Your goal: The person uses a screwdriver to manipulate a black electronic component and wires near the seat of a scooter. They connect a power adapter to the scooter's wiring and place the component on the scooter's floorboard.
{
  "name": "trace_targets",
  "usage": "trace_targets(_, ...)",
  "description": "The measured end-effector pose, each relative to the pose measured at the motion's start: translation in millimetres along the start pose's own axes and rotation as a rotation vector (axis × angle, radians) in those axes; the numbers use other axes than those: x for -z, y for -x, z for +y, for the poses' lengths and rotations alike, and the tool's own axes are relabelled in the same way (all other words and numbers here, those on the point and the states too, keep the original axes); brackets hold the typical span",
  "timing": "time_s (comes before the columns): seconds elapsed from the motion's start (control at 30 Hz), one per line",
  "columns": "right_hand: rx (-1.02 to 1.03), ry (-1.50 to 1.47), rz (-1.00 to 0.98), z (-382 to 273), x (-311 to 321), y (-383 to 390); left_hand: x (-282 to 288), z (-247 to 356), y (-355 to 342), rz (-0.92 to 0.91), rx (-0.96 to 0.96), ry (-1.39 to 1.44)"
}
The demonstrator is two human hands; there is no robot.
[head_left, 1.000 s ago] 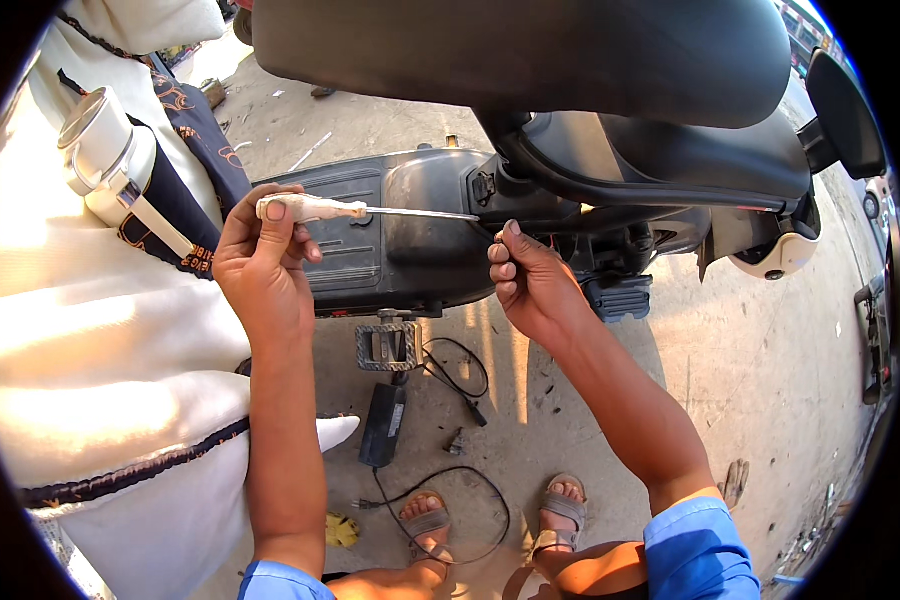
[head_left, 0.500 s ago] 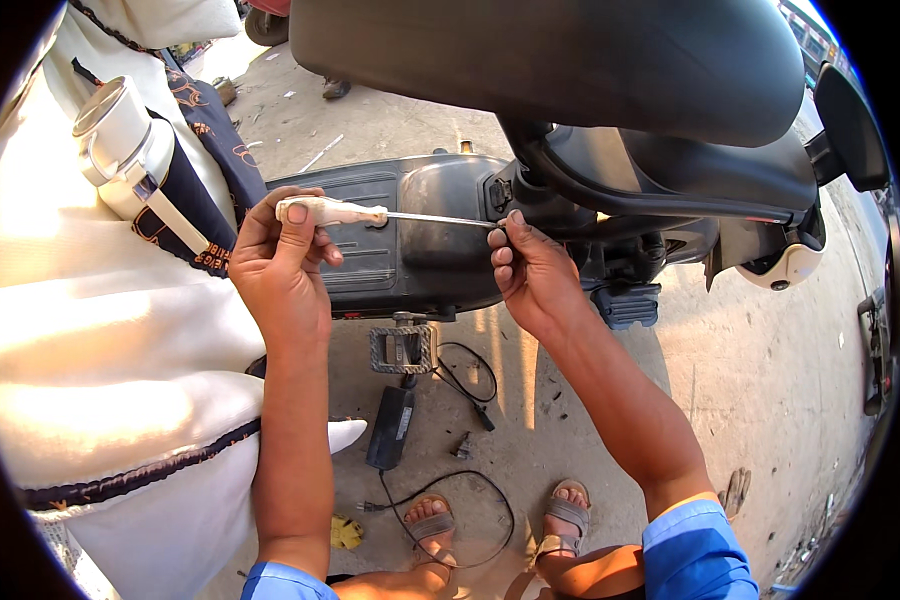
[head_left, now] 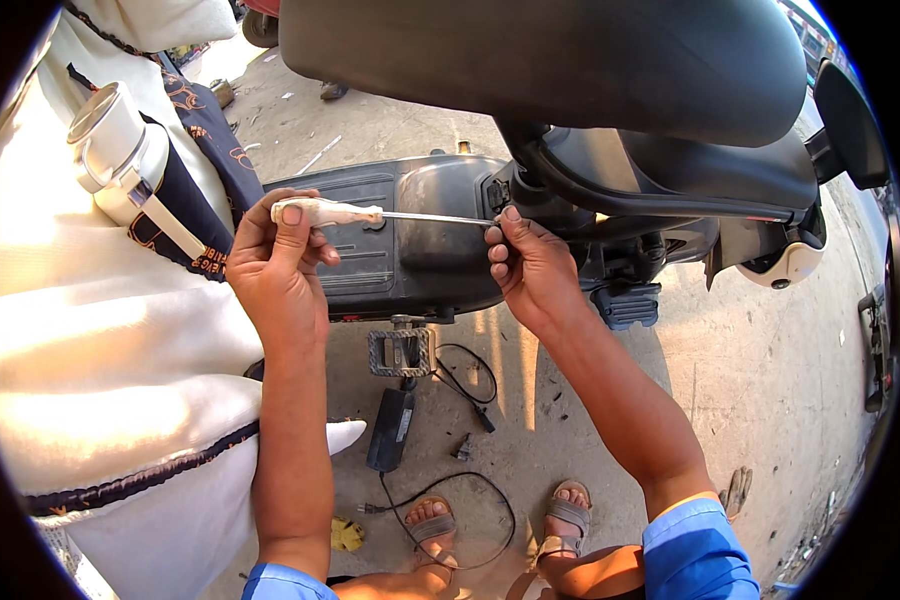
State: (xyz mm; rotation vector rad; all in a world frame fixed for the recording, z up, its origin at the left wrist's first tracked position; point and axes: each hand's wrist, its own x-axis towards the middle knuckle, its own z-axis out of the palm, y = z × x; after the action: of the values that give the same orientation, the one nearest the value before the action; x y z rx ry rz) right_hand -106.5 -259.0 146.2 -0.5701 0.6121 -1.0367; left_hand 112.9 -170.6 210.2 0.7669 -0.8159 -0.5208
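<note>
A screwdriver (head_left: 435, 217) with a whitish, worn handle and a thin metal shaft lies level across the middle of the view. My left hand (head_left: 282, 265) is closed round its handle, thumb on top. At the far end of the shaft, the fingers of my right hand (head_left: 536, 268) pinch the tip; whether a small part sits there too is hidden by the fingertips. Below the tool is the black floorboard (head_left: 345, 270) of an electric scooter, with its black seat (head_left: 540, 60) above and to the right.
On the left, a pale quilted cover (head_left: 120, 340) carries a white cup (head_left: 110, 130) in a holder. A pedal (head_left: 401, 352) juts from the scooter's near side. A black charger (head_left: 390, 430) and its cable (head_left: 510, 510) lie on the ground by my sandals. A white helmet (head_left: 790, 265) hangs at the right.
Both hands and the screwdriver have shifted very slightly left in the view, along with the seat and cover. The grip on the tool looks the same.
</note>
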Motion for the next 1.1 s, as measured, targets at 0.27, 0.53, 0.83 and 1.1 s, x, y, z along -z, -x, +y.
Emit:
trace_targets(0.27,-0.019,0.030,0.022,-2.0,-7.1,-2.3,3.4,-0.2,-0.7,-0.025,-0.009,-0.048)
trace_targets(0.53,-0.027,0.016,0.030,1.1,-17.2,-10.1,4.3,0.9,-4.4,-0.037,-0.039,-0.043)
trace_targets(0.83,-0.040,-0.259,0.084,19.5,-42.3,-40.6,9.0,-5.3,-7.6,0.046,-0.028,-0.081)
trace_targets(1.1,-0.107,-0.581,0.094,31.1,-48.4,-63.6,1.9,-23.8,-14.1,0.115,-0.001,-0.075)
